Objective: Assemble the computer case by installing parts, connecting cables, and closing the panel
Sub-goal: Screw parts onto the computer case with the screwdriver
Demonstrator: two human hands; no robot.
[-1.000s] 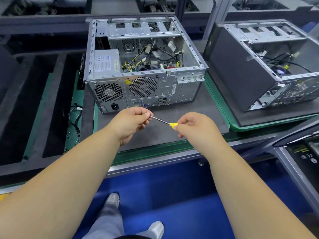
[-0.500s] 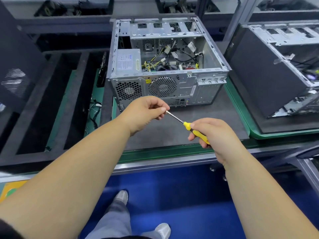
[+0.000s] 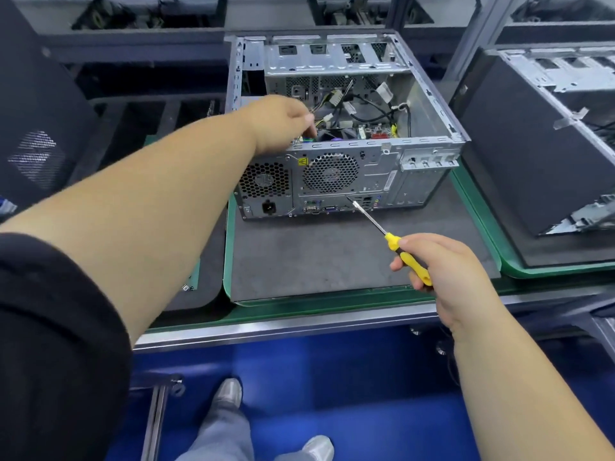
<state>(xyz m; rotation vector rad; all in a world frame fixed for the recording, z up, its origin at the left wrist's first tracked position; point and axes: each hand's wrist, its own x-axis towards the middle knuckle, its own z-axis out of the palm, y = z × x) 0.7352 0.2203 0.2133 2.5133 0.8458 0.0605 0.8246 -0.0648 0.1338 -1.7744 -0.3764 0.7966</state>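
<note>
left hand point(image 3: 283, 123) is pinching something tiny, can't tell what, over the open computer case point(image 3: 346, 128), likely dropping it among the cables point(image 3: 366, 104), while right hand point(image 3: 439, 271) is gripping the screwdriver point(image 3: 392, 241)

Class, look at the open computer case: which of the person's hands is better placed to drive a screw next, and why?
Right. The right hand grips the yellow screwdriver, tip toward the computer case; the left hand reaches inside, toolless.

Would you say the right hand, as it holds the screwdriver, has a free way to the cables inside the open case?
Probably yes. The case lies with its open side up, no panel on it, and the cables show. The right hand and screwdriver are in front; only the left hand crowds the near left edge.
</note>
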